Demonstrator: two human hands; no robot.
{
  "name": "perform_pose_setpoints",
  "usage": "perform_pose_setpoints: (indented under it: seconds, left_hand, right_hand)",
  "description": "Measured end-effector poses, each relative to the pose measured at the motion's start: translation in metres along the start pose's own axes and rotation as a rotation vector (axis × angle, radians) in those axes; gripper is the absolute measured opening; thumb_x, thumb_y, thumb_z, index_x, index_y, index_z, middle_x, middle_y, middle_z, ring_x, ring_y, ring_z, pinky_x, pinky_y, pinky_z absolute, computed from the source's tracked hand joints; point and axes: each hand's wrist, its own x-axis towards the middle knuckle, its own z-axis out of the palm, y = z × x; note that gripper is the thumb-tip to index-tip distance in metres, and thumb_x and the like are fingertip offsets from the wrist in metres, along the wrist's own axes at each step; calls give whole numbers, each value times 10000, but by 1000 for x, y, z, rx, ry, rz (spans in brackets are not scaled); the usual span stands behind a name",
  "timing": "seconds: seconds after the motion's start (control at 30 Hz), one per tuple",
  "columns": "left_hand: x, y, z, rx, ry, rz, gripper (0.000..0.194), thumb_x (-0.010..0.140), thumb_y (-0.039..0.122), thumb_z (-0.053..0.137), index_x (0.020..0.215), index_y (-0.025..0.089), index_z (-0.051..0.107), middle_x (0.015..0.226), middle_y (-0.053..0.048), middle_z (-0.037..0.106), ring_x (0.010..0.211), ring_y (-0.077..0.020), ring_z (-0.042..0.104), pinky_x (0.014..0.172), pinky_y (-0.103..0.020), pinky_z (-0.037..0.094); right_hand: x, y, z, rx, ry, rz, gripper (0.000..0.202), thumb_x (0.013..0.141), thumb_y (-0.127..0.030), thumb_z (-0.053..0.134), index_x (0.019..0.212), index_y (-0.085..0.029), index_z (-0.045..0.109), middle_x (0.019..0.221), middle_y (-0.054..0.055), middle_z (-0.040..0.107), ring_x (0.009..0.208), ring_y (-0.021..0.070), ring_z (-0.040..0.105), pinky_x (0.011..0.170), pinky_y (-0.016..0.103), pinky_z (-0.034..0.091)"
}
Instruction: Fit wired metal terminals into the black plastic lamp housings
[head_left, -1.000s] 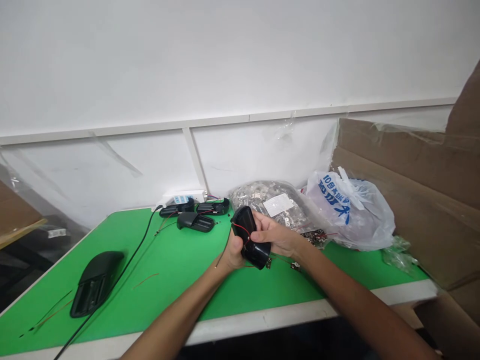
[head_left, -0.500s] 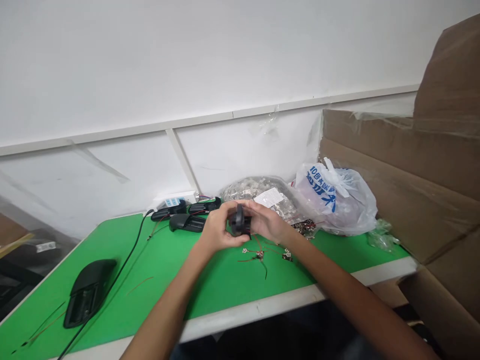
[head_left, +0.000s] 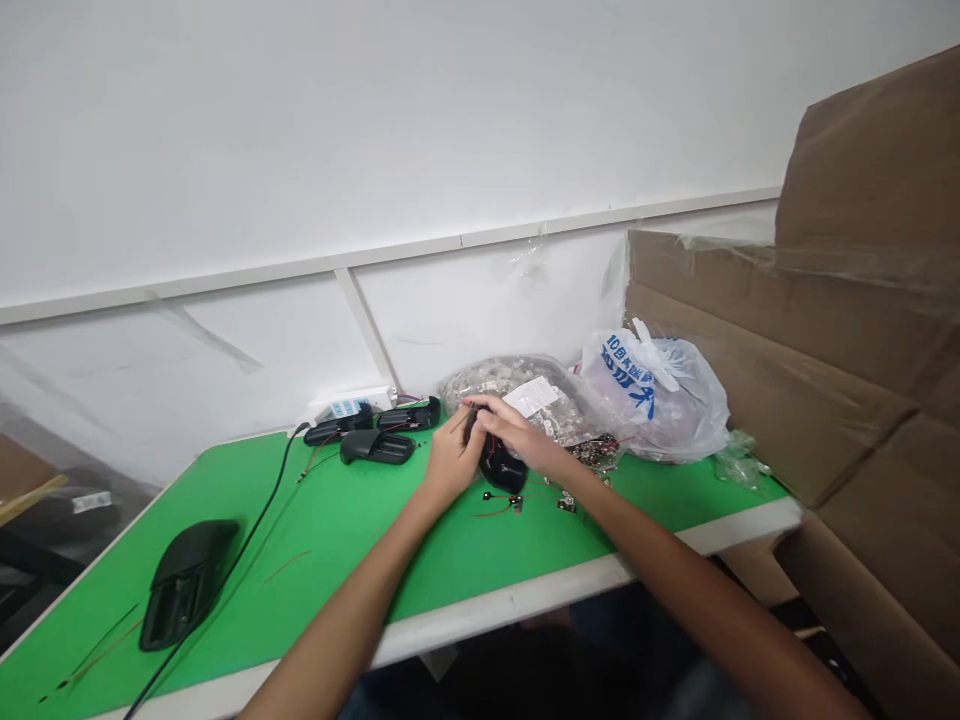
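Note:
Both hands meet over a black plastic housing (head_left: 504,468) near the middle of the green table. My left hand (head_left: 452,452) is wrapped round its left end. From the right, my right hand (head_left: 517,432) presses its fingers on the top of the same housing, close to a thin red wire. The fingers partly hide the housing's upper end. Just below lie small metal pieces with thin wires (head_left: 516,503), and others (head_left: 568,502) are near my right forearm.
Black housings (head_left: 375,447) and a white box (head_left: 352,403) are behind on the left; another housing (head_left: 187,585) with a black cable is front left. A clear bag of metal parts (head_left: 495,378), a white bag (head_left: 660,400) and cardboard (head_left: 750,370) stand behind and right.
The black housing has been turned and now points down toward the table's front. My right fingers have moved in onto its top. The view has shifted slightly.

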Motion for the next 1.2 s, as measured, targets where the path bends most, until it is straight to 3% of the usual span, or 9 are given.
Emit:
perform_pose_setpoints:
  seconds: [0.13,0.27,0.37,0.5,0.57,0.67,0.87,1.03,1.2]
  left_hand:
    - [-9,8,16,-127,141,-83,631,998,754,330,1101,188,589,976,-93,678,882,-243,665,809,-393,533]
    - [-12,22,25,-325,250,-101,591,978,737,455,1232,207,520,1131,-135,650,1020,-263,662,892,-425,532]
    - [-5,24,21,-457,249,-180,550,950,739,521,1088,211,587,1005,-90,655,913,-225,650,814,-370,533]
    - [13,5,5,-803,93,-474,572,857,768,617,781,205,556,626,25,520,534,-126,503,517,-267,429]
    - [22,-10,-5,-1020,29,-633,568,789,749,695,751,206,534,562,54,483,443,-94,437,440,-234,364]
    - [27,-31,-18,-1126,-18,-774,586,741,737,756,725,188,551,521,56,488,401,-69,409,395,-201,320]
    - [27,-45,-24,-1045,181,-802,553,667,622,897,736,156,607,567,28,577,455,-80,497,443,-206,408]
    - [30,-49,-22,-1034,221,-790,431,674,440,927,811,138,652,642,26,625,515,-87,544,493,-207,461]
    - [32,-52,-20,-1028,267,-809,295,783,328,833,873,176,596,615,69,566,447,-64,474,389,-166,317]
  right_hand:
    - [-9,-13,10,-139,-75,-108,692,965,-753,519,1495,-310,565,1590,63,529,1530,290,417,1320,489,251]
    - [-10,-15,15,-253,-71,-132,810,970,-798,434,1618,-313,410,1719,54,351,1613,308,263,1349,524,139]
    - [-6,-12,11,-245,-54,-41,866,948,-837,417,1644,-326,347,1750,37,279,1627,307,227,1347,538,155]
    - [-5,-18,-2,-283,43,30,755,963,-805,440,1551,-333,478,1665,70,439,1543,322,396,1311,551,267]
    - [-9,-26,-8,-355,67,-19,625,996,-730,467,1429,-296,590,1520,102,582,1421,313,533,1240,544,377]
    - [-18,-35,-15,-528,106,-149,413,986,-591,594,1205,-255,692,1287,93,688,1251,283,629,1119,494,476]
    - [-45,-32,-27,-776,156,-232,177,986,-413,646,1013,-249,708,1055,68,718,1047,267,660,960,440,508]
    - [-88,-17,-40,-953,265,-215,155,1009,-349,600,975,-245,710,1001,79,720,998,281,644,940,458,497]
    - [-123,-11,-46,-1114,334,-211,120,974,-339,655,954,-239,719,1049,103,708,1117,316,601,1032,512,464]
